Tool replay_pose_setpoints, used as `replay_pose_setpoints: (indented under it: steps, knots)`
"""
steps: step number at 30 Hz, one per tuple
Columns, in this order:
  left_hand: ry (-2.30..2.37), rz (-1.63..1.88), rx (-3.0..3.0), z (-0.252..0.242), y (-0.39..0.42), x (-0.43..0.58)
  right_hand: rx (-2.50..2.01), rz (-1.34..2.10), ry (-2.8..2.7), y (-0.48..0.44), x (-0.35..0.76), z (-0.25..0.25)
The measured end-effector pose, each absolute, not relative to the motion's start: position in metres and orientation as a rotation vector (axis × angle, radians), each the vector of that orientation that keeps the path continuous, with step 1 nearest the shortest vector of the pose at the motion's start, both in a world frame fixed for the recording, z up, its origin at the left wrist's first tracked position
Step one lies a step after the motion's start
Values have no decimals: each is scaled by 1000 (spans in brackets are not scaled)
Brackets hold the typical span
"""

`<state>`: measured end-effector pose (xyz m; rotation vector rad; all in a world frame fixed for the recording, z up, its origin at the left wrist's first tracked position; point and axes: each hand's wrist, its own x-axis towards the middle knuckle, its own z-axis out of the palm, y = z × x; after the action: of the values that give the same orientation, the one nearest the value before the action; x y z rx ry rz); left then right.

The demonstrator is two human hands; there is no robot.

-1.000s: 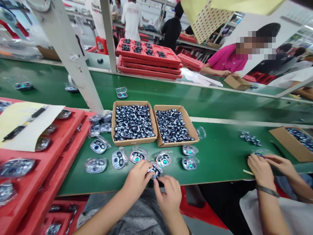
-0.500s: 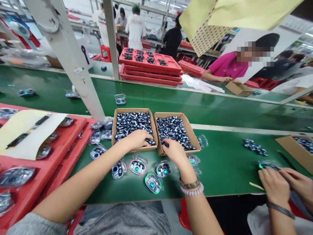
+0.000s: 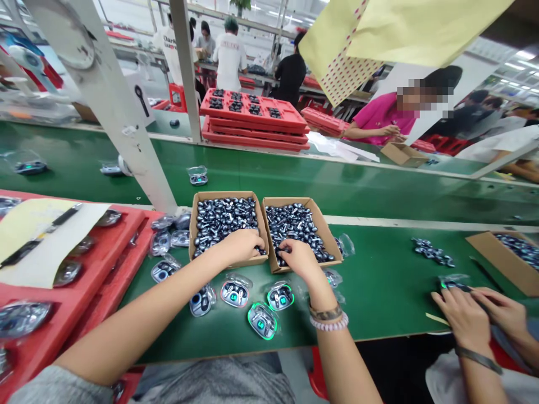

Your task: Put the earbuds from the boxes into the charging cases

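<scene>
The left hand [image 3: 246, 245] and right hand [image 3: 300, 259] have moved from the nearest lit case [image 3: 261, 321] to the left box [image 3: 192, 233] and right box [image 3: 327, 238] of earbuds [image 3: 225, 216] respectively, both curled, any grip hidden. Picking seems underway; lifting would call for a firm pinch.

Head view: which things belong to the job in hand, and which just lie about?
In use, apparently:
left hand, in the left brown cardboard box of dark glossy earbuds
right hand, in the right brown cardboard box
oval silver cases with clear lids and lit displays

Just lying about, apparently:
pale paper sheet, far left
long black object on that sheet
stacked red plastic trays at the back
</scene>
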<state>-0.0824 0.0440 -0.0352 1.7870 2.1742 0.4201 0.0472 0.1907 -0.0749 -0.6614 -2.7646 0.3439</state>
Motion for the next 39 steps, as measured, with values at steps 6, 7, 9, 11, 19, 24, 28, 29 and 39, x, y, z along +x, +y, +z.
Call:
replay_pose_setpoints:
  steps: [6,7,9,11,19,24,28,29,39]
  knots:
    - [2131,513,1780,-43,47,-87,-632,406,-2713,196,53,-65]
    - [2130,530,1760,-44,47,-88,-630,412,-2704,197,53,-63]
    - [2118,562,1721,-46,46,-89,-627,418,-2685,197,53,-61]
    - [2106,585,1693,-46,46,-89,-627,416,-2664,196,53,-60]
    - [2166,517,1687,-45,47,-84,-702,355,-2570,184,54,-64]
    - [2177,385,1722,-34,45,-86,-820,327,-2506,181,49,-67]
    - [2302,435,1695,-9,25,-88,-954,300,-2448,175,48,-64]
    - [2340,466,1686,-3,12,-88,-994,287,-2428,172,50,-62]
    - [2662,691,1287,-29,-132,-57,-1195,271,-2222,123,101,-19]
